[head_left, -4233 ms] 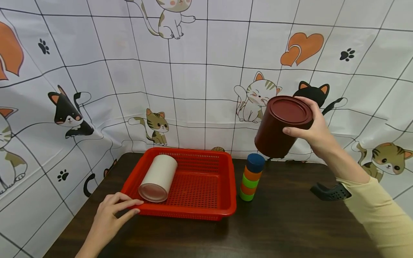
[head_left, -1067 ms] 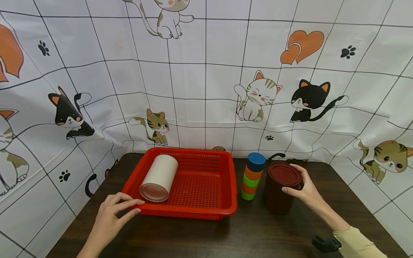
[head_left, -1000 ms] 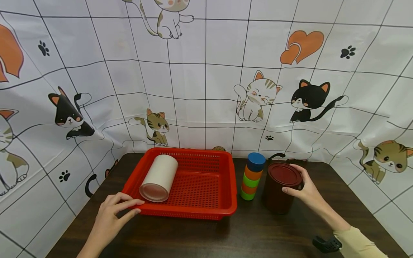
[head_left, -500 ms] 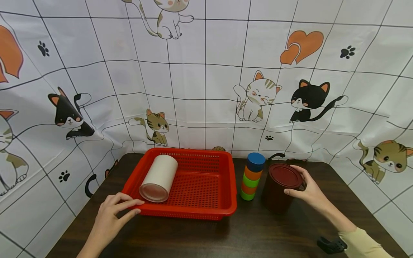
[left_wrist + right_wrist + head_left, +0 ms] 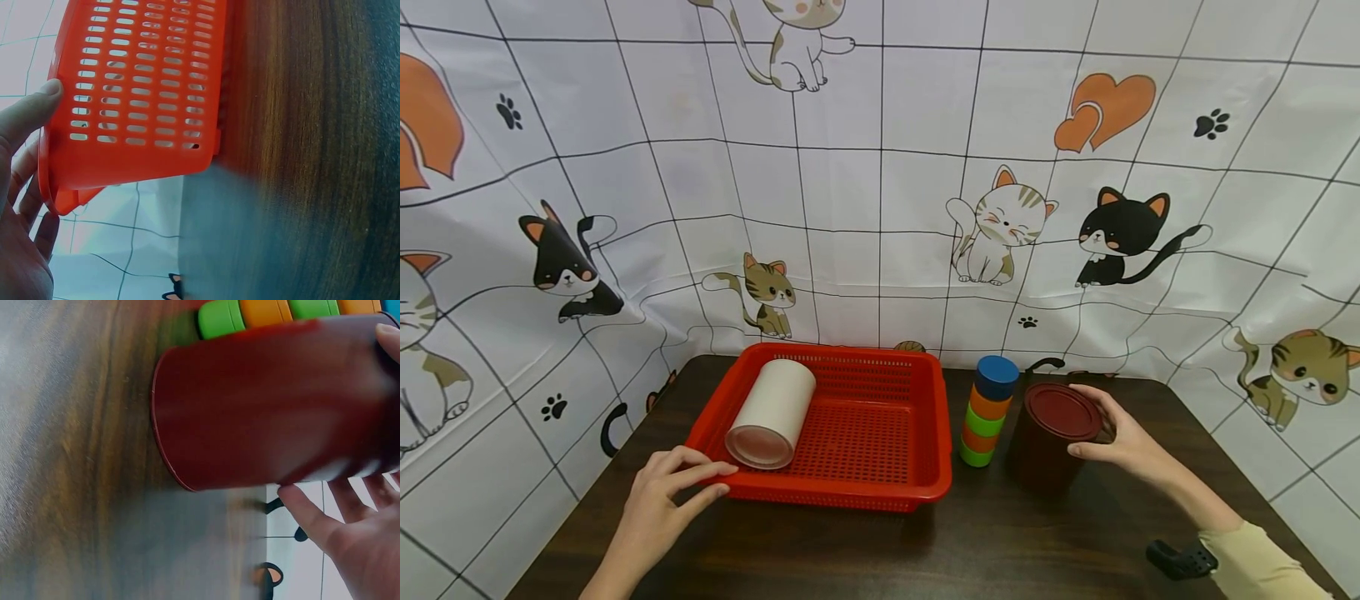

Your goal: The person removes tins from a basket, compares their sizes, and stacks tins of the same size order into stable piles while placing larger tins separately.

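A dark red-brown lidded canister (image 5: 1051,454) stands upright on the table at the right. My right hand (image 5: 1123,437) is round its upper part, thumb at the near side and fingers behind. In the right wrist view, the thumb and fingertips lie against the canister's wall (image 5: 262,412). On the left, my left hand (image 5: 658,500) pinches the near left corner of the red plastic basket (image 5: 842,486). The left wrist view has the thumb on the basket's rim (image 5: 50,150). Inside the basket, at its left, a white cylindrical canister (image 5: 772,408) lies on its side.
Between the basket and the dark canister rises a stack of small round containers (image 5: 983,425), green and orange with a blue one on top. The dark wood table (image 5: 880,554) backs onto a white cat-print curtain (image 5: 880,192).
The dark red-brown canister came down from the air to the table, right of the stack. Over the last second my right thumb slid slightly rightward. The left hand stays at the basket.
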Tool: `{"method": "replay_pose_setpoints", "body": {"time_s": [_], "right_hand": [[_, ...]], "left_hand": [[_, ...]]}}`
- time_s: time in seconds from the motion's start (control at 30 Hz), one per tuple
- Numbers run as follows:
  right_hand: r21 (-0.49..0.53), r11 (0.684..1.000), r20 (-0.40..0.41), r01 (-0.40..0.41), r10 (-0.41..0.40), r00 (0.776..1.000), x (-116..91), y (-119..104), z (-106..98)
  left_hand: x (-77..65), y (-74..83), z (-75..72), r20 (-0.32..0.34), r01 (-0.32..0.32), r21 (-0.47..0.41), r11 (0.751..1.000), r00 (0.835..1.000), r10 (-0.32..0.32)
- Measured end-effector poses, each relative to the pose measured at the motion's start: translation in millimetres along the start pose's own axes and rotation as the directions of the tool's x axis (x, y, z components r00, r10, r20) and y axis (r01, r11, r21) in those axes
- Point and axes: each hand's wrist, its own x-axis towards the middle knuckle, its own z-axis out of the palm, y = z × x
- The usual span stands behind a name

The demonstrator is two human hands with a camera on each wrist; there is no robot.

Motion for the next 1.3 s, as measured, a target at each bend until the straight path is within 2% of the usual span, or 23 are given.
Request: {"method": "replay_pose_setpoints", "body": {"time_s": [0.23, 0.4, 0.57, 0.73, 0.83, 0.93, 1.1, 1.3], "right_hand": [[0.056, 0.998, 0.085, -0.038, 0.034, 0.996, 2, 3, -9], [0.084, 0.996, 0.126, -0.04, 0.029, 0.992, 3, 2, -11], [0.004, 1.0, 0.105, 0.028, -0.028, 0.994, 6, -9, -14], [-0.166, 0.983, 0.021, 0.077, -0.074, 0.997, 16, -29, -19], [-0.206, 0.972, -0.047, 0.112, -0.124, 0.991, 22, -47, -19], [-0.203, 0.967, -0.086, 0.153, -0.173, 0.981, 30, -68, -18], [-0.236, 0.954, -0.066, 0.185, -0.206, 0.976, 47, -97, -15], [-0.274, 0.937, -0.013, 0.216, -0.228, 0.973, 74, -133, -5]], "left_hand": [[0.3, 0.5, -0.4, 0.004, 0.001, 0.0, 1.0, 1.0, -0.001], [-0.3, 0.7, -0.6, 0.014, 0.009, 0.001, 1.0, 1.0, -0.009], [-0.7, -0.1, -0.7, 0.023, 0.019, 0.004, 1.0, 1.0, -0.019], [-0.7, -0.2, -0.5, 0.027, 0.027, 0.0, 1.0, 0.999, -0.027], [-0.1, -0.1, 0.0, 0.032, 0.032, 0.005, 0.999, 0.999, -0.032], [0.3, -0.1, 0.2, 0.033, 0.029, 0.013, 1.0, 0.999, -0.029], [0.6, -2.3, -0.4, 0.027, 0.022, 0.016, 1.0, 0.999, -0.022], [-1.0, -8.2, -5.0, 0.027, 0.071, 0.009, 0.997, 0.997, -0.071]]}}
